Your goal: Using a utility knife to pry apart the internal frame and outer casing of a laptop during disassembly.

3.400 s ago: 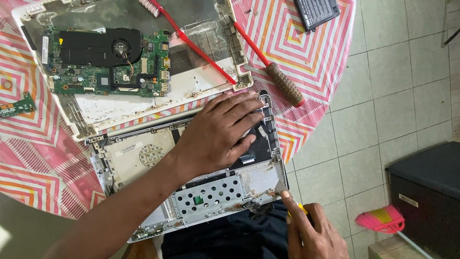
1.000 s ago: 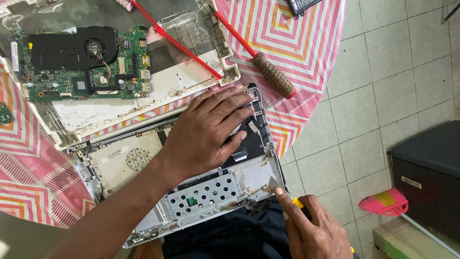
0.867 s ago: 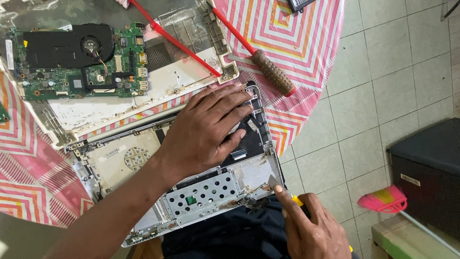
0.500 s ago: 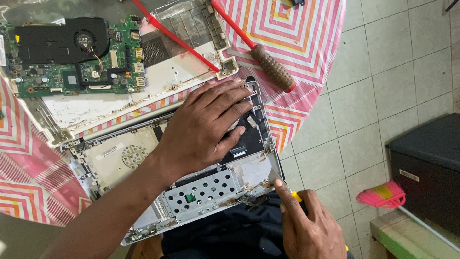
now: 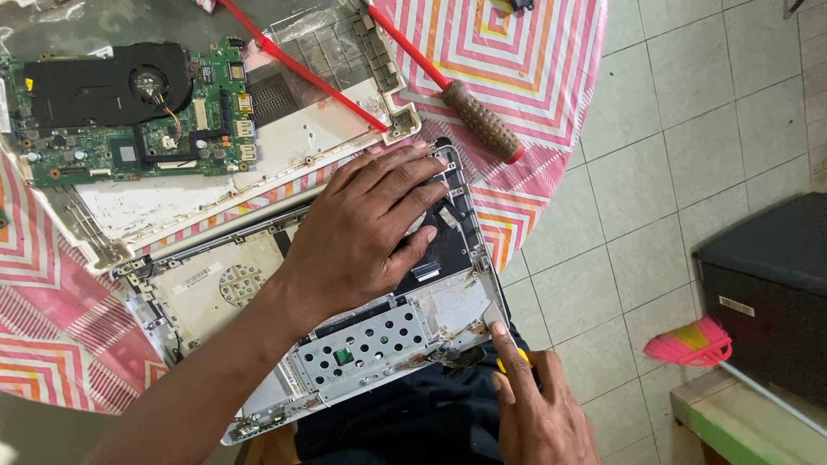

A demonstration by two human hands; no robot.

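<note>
From the head view, the left hand point(image 5: 362, 228) lies flat, fingers spread, pinning the opened laptop shell point(image 5: 345, 344) to the table. The right hand point(image 5: 538, 409) pinches a yellow-handled tool point(image 5: 522, 357) just beyond the shell's near corner. It looks like prying; steady pressure under the fingertips seems needed.

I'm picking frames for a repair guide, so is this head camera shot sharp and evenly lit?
Head view: mostly sharp under soft, even daylight; right hand slightly motion-blurred at the bottom edge; left hand crisp on the laptop shell; no harsh glare.
</note>
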